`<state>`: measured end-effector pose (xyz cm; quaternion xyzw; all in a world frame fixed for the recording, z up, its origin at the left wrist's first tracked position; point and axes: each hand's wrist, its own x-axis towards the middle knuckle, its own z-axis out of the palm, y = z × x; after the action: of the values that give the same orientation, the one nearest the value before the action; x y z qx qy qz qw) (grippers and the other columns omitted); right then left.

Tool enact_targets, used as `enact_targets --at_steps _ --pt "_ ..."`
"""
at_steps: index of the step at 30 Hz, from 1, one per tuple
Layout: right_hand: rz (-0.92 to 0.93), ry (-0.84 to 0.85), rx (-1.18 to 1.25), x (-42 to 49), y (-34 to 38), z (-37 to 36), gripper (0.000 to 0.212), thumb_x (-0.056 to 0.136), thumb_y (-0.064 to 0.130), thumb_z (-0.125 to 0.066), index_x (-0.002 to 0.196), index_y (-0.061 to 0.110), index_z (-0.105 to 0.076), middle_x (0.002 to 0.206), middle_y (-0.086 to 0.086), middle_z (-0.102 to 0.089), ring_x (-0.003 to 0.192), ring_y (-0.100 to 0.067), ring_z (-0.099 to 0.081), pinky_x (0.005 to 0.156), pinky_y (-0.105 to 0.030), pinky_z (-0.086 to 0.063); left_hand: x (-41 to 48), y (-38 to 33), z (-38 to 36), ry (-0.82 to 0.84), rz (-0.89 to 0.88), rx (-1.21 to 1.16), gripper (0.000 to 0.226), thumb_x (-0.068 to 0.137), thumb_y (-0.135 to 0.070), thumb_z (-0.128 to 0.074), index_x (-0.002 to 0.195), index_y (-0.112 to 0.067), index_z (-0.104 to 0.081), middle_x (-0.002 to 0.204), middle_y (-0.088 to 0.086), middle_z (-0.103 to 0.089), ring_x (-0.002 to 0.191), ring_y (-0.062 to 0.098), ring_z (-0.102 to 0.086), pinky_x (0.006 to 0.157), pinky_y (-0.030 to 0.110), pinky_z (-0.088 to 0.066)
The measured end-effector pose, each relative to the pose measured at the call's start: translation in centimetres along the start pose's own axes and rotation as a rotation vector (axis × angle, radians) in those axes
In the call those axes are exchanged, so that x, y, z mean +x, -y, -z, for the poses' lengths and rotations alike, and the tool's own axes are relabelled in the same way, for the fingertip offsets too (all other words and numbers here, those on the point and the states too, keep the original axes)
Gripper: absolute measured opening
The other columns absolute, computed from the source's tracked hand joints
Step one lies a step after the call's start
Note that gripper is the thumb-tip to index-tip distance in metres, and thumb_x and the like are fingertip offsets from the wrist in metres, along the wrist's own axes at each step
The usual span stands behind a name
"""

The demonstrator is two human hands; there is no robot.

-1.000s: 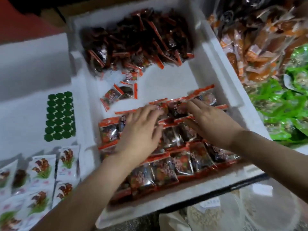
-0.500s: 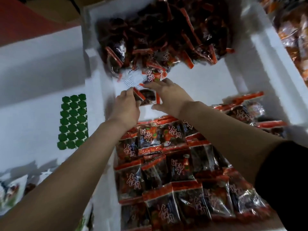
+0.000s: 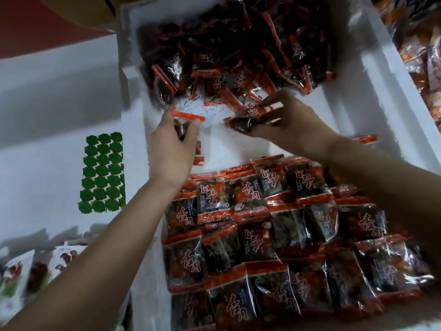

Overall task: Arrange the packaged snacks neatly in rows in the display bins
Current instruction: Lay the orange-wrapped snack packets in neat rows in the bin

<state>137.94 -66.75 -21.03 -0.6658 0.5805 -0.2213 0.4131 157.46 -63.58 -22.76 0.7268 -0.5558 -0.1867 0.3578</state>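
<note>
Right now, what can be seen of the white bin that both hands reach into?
The white bin looks like thick foam, with tall walls. A loose pile of packets fills its far end, overlapping rows cover the near end, and a bare strip lies between, below the left hand and right hand.

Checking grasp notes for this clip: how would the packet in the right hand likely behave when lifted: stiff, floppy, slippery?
Probably floppy: the packet appears to bend in the right hand's pinch. Likely light, since a pinch alone carries it. Its glossy film may slip.
</note>
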Motion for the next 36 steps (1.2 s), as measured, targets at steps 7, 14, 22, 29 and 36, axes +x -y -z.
enact_targets --at_steps 7,14,22,29,36 --pt "-0.369 0.195 0.725 -6.1 0.5 0.6 0.030 0.099 0.026 -0.036 0.104 0.004 -0.055 0.083 -0.016 -0.071 0.071 -0.026 -0.068 0.060 -0.026 -0.053 -3.8 -4.0 -1.3 0.236 0.657 -0.729 0.029 0.090 -0.039 -0.057 0.106 -0.016 -0.055 0.091 0.001 -0.069 0.093 0.020 -0.066 0.093 0.045 -0.050" --pt "-0.352 0.125 0.765 -10.8 -2.0 2.1 0.045 0.099 0.044 -0.031 0.081 0.014 -0.059 0.062 -0.012 -0.069 0.055 -0.022 -0.068 0.048 -0.023 -0.051 -8.8 -6.7 -2.1 0.420 0.572 -0.762 0.063 0.062 -0.042 -0.074 0.115 -0.011 -0.060 0.116 -0.001 -0.066 0.118 0.020 -0.054 0.108 0.051 -0.031" --pt "-0.193 0.168 0.594 -16.4 -4.7 4.5 0.034 0.073 0.037 -0.061 0.098 0.016 -0.066 0.095 -0.007 -0.072 0.089 -0.019 -0.070 0.075 -0.029 -0.058 -12.8 -9.7 -3.6 0.478 0.351 -0.571 0.031 0.074 -0.021 -0.078 0.102 -0.013 -0.066 0.092 -0.003 -0.073 0.083 0.007 -0.069 0.074 0.025 -0.051" --pt "-0.199 -0.152 0.751 -18.3 -7.9 6.6 0.042 0.058 0.035 -0.072 0.093 0.010 -0.069 0.081 -0.003 -0.073 0.080 -0.019 -0.069 0.081 -0.032 -0.053 -15.5 -11.3 -5.6 0.520 0.285 -0.544 0.035 0.075 -0.030 -0.078 0.102 -0.011 -0.065 0.090 0.002 -0.072 0.085 0.016 -0.069 0.085 0.032 -0.054" --pt "0.134 -0.281 -0.229 -18.8 -10.2 12.1 0.029 0.073 0.048 -0.059 0.089 0.024 -0.063 0.074 0.013 -0.066 0.070 -0.006 -0.060 0.066 -0.025 -0.045 -18.4 -11.9 -6.9 0.543 0.267 -0.547 0.025 0.084 -0.027 -0.069 0.106 -0.018 -0.061 0.097 -0.007 -0.071 0.091 0.007 -0.066 0.087 0.032 -0.050"
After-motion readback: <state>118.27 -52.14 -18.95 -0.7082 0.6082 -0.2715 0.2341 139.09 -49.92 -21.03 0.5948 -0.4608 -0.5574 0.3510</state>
